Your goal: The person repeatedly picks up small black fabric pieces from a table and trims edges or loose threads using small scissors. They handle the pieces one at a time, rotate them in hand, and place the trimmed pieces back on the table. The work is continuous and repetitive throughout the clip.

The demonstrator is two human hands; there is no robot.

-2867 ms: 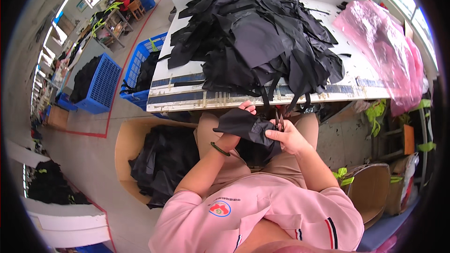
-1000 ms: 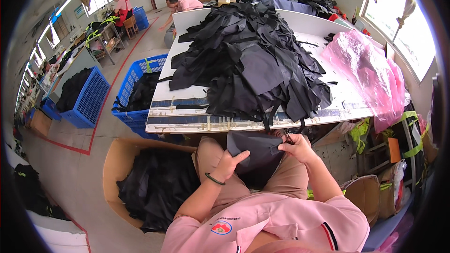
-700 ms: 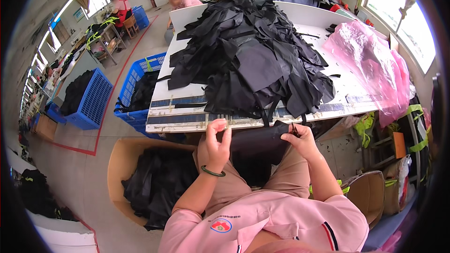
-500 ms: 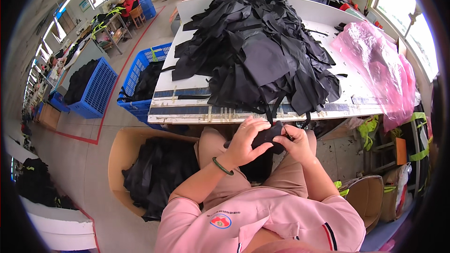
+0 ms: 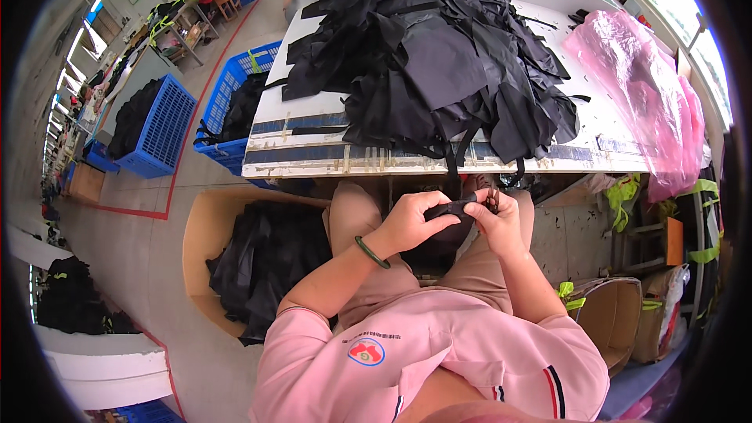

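Over my lap, a black fabric piece [image 5: 452, 209] is stretched between my two hands, just in front of the table edge. My left hand [image 5: 413, 223] is closed on its left end, thumb pressed on top. My right hand [image 5: 500, 223] pinches the other end between thumb and finger. Against the curled fingers of that hand sits a small dark object [image 5: 493, 200], too small to make out. On the white table [image 5: 301, 153] ahead lies a big heap of black fabric pieces [image 5: 439, 63], with straps hanging over the front edge.
A cardboard box [image 5: 205, 223] of black fabric stands by my left leg. Farther left are blue crates [image 5: 168, 129] with dark cloth. Pink plastic sheeting [image 5: 638, 86] drapes over the table's right side. At lower right stands another cardboard box [image 5: 615, 317]. Other people sit at the far left and behind the table.
The fabric piece has gone from bunched up to a narrow strip drawn between my hands. My right hand has turned and risen slightly. The view has tilted downward.
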